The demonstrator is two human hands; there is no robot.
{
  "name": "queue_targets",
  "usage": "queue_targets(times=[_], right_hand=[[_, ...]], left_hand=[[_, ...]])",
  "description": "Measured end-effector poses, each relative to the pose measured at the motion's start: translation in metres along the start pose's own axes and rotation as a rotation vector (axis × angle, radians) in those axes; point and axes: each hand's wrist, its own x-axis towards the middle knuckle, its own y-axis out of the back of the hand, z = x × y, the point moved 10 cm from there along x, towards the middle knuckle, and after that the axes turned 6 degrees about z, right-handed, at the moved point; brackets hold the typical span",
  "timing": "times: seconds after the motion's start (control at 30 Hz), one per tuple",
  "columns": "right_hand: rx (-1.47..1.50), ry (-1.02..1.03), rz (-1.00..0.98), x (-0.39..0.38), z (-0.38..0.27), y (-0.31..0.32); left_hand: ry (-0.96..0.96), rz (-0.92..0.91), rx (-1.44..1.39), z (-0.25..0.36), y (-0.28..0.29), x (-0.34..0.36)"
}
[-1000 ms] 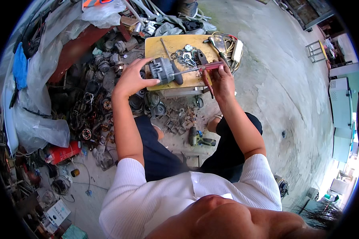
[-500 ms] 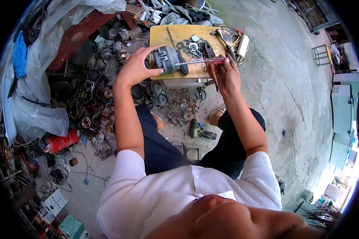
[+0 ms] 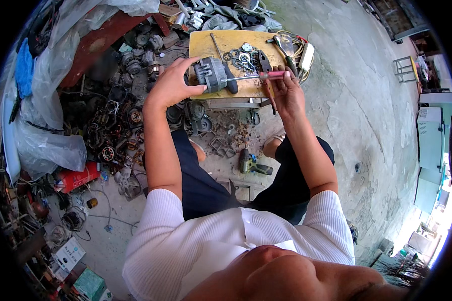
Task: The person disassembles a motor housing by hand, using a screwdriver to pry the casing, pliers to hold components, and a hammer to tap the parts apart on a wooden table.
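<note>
A grey finned motor housing (image 3: pixel 209 75) lies on its side at the near left part of a small yellow-topped table (image 3: pixel 202 41). My left hand (image 3: pixel 172 85) grips it from the left, fingers over the far side and thumb on the near side. In my right hand (image 3: pixel 289 98) is a screwdriver (image 3: pixel 272 76) with a red handle, pinched near the handle's end. Its shaft runs level to the left, with its tip at the housing's right end. Under the screwdriver are pliers (image 3: pixel 268 93) with reddish handles, partly hidden, and a dark rounded handle (image 3: pixel 231 83).
Washers and small rings (image 3: pixel 244 57) lie mid-table, with a ratchet wrench (image 3: pixel 285 52) to their right. A coiled cable and white power strip (image 3: pixel 306 57) sit beyond the right edge. Below, a cordless drill (image 3: pixel 253 164) rests on the floor. Motor parts (image 3: pixel 118 113) heap up at left.
My right hand has shifted very slightly at the screwdriver's handle. The housing and my left hand stay almost where they were.
</note>
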Motion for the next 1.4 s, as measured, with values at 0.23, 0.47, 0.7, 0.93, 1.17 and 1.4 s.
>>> queue_targets(times=[0.23, 0.47, 0.7, 0.93, 1.17, 1.4], right_hand=[[-0.018, -0.013, -0.008, -0.003, 0.001, -0.004], [-0.034, -0.032, 0.003, -0.007, -0.002, -0.003], [-0.072, -0.006, -0.004, -0.010, -0.004, -0.006], [-0.028, -0.011, -0.038, -0.011, -0.005, -0.010], [-0.081, -0.004, 0.019, -0.010, -0.005, -0.007], [-0.032, -0.036, -0.002, -0.008, -0.001, -0.005]], left_hand=[[-0.019, 0.020, 0.038, 0.000, -0.001, 0.001], [-0.018, 0.015, 0.063, 0.000, -0.002, 0.001], [-0.001, 0.001, 0.023, -0.004, -0.003, 0.002], [0.011, 0.007, 0.012, -0.003, -0.002, 0.002], [-0.074, 0.045, 0.067, 0.000, 0.002, 0.002], [-0.030, -0.002, -0.008, 0.001, -0.002, 0.001]])
